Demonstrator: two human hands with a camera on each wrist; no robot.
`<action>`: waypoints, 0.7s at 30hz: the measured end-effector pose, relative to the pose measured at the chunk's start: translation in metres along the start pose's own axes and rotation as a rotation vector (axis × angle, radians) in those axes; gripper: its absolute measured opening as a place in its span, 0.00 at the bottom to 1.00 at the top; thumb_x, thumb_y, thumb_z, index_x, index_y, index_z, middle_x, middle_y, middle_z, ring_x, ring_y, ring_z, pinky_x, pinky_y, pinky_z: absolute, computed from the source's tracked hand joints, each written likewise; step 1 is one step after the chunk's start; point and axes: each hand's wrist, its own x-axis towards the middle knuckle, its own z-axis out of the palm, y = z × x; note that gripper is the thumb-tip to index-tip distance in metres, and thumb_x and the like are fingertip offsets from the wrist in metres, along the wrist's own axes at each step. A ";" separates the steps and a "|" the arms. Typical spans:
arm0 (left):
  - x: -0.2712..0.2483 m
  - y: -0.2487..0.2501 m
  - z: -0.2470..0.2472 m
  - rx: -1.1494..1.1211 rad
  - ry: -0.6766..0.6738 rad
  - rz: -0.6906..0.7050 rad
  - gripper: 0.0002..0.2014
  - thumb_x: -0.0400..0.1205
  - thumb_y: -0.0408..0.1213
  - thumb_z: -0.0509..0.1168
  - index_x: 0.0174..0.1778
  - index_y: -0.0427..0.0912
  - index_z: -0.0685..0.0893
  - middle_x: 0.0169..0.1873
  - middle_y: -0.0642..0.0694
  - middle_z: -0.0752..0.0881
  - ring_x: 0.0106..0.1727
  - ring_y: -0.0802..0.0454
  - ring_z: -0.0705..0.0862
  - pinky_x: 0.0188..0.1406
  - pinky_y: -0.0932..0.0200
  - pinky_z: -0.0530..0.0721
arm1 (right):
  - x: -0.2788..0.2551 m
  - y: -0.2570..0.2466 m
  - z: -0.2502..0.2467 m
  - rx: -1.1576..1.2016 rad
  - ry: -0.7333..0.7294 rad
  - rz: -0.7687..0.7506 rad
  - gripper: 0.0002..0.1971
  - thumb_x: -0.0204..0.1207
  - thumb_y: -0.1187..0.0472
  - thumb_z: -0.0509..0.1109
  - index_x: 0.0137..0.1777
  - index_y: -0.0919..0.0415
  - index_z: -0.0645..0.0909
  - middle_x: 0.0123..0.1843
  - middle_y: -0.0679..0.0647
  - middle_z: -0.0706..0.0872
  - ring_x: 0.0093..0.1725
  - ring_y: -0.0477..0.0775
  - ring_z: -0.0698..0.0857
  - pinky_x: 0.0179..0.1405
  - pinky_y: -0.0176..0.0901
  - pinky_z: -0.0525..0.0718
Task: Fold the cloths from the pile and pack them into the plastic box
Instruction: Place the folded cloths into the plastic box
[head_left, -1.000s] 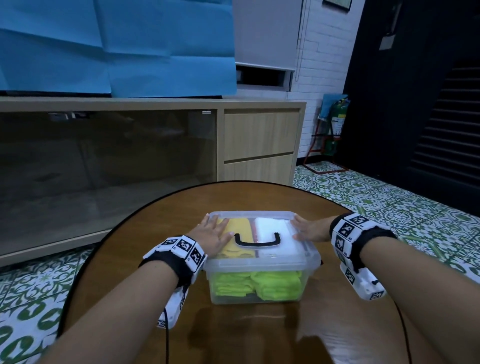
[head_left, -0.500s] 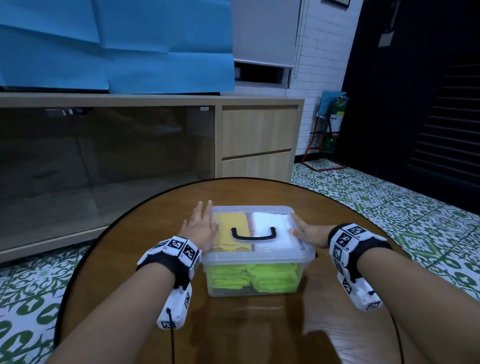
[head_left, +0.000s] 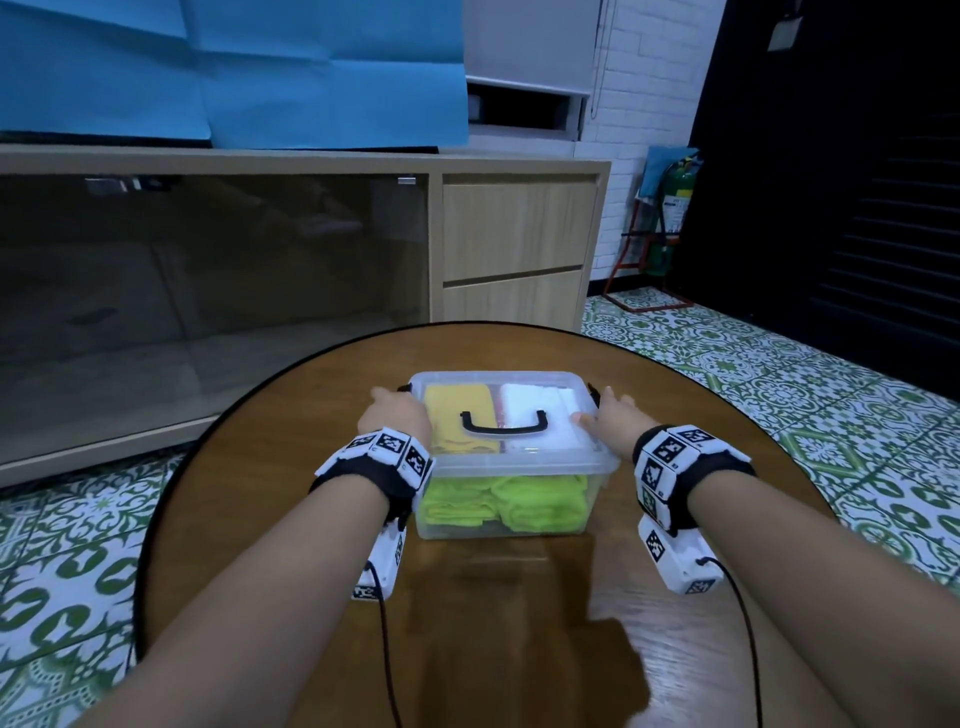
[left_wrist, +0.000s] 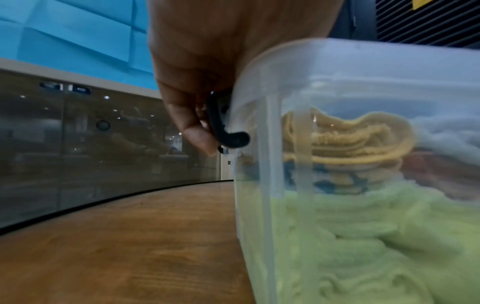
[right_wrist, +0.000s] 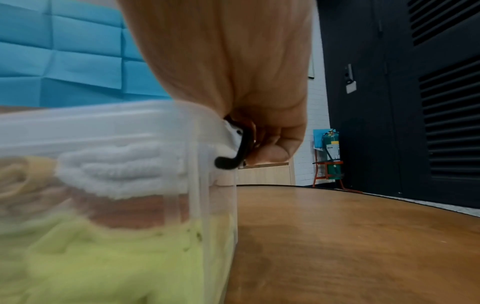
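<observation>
The clear plastic box (head_left: 519, 499) stands near the middle of the round wooden bench (head_left: 519, 623), its clear lid (head_left: 524, 457) on top with a black handle (head_left: 504, 423) at the centre. Inside, lime-green folded cloths (head_left: 504, 504) lie at the bottom; a yellow cloth (head_left: 457, 421) sits above them on the left, a white cloth (head_left: 540, 410) on the right. The left hand (head_left: 395, 415) is at the box's left end, the right hand (head_left: 613, 421) at its right end. Behind the bench stands a long wooden cabinet (head_left: 519, 234).
</observation>
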 end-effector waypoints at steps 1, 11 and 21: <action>-0.001 0.001 0.000 0.047 0.022 0.022 0.17 0.86 0.32 0.51 0.68 0.34 0.75 0.67 0.37 0.70 0.56 0.43 0.83 0.40 0.56 0.75 | -0.003 0.000 0.000 -0.049 0.046 -0.031 0.30 0.84 0.47 0.55 0.78 0.68 0.61 0.76 0.68 0.66 0.70 0.67 0.73 0.62 0.53 0.75; -0.006 0.000 0.005 0.141 0.215 0.213 0.14 0.80 0.21 0.54 0.55 0.34 0.81 0.52 0.37 0.84 0.49 0.43 0.85 0.37 0.57 0.77 | -0.018 -0.007 0.007 -0.184 0.265 -0.125 0.13 0.81 0.72 0.53 0.55 0.70 0.79 0.56 0.65 0.84 0.51 0.63 0.84 0.42 0.47 0.78; -0.002 0.000 0.008 0.146 0.258 0.255 0.14 0.80 0.20 0.54 0.55 0.32 0.81 0.54 0.36 0.81 0.54 0.42 0.82 0.41 0.57 0.75 | -0.021 -0.009 0.010 -0.242 0.335 -0.164 0.12 0.80 0.74 0.54 0.56 0.72 0.78 0.55 0.65 0.85 0.53 0.64 0.84 0.42 0.45 0.75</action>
